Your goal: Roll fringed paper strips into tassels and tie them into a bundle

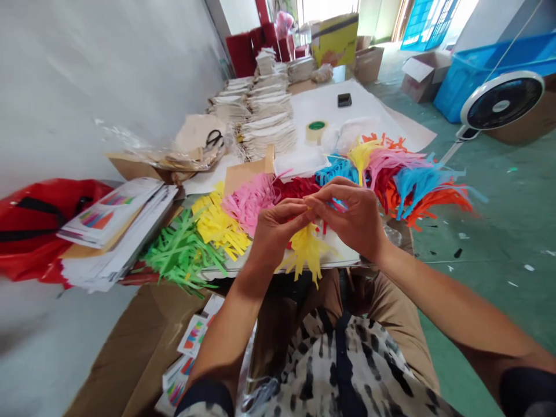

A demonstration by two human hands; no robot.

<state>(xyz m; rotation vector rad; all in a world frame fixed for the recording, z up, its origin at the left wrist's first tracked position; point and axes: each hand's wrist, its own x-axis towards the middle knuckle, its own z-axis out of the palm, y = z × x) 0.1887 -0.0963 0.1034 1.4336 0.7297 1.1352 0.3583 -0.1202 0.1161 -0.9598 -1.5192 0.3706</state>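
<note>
My left hand (278,229) and my right hand (354,217) meet in front of me, fingers pinched together on a bunch of yellow paper fringe (306,252) that hangs down below them. Behind the hands, on a low board (343,258), lie heaps of cut paper fringe: green (182,252), yellow (217,223), pink (252,200), dark red (297,188), blue (336,169) and a mixed orange, blue and pink heap (417,185).
Printed cards (117,223) are stacked at left on a red bag (39,226). Scissors (214,138), a tape roll (316,130) and tall white paper stacks (264,119) lie further back. A fan (501,107), blue crate (486,66) and cardboard boxes (421,72) stand on the green floor.
</note>
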